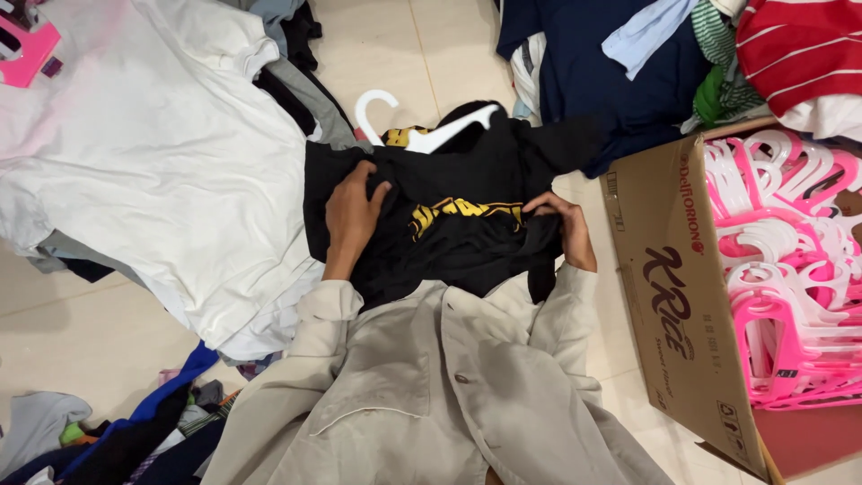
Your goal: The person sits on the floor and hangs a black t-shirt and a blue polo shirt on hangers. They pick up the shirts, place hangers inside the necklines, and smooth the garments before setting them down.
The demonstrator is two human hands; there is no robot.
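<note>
1 black tee, 1 white hanger, 1 cardboard box, 2 hands (pink/white hangers inside box: too many to count).

Open tiled floor lies ahead of me, passable between the white shirt pile to my left and dark clothes heap. The cardboard box (full of pink hangers) blocks my right.
</note>
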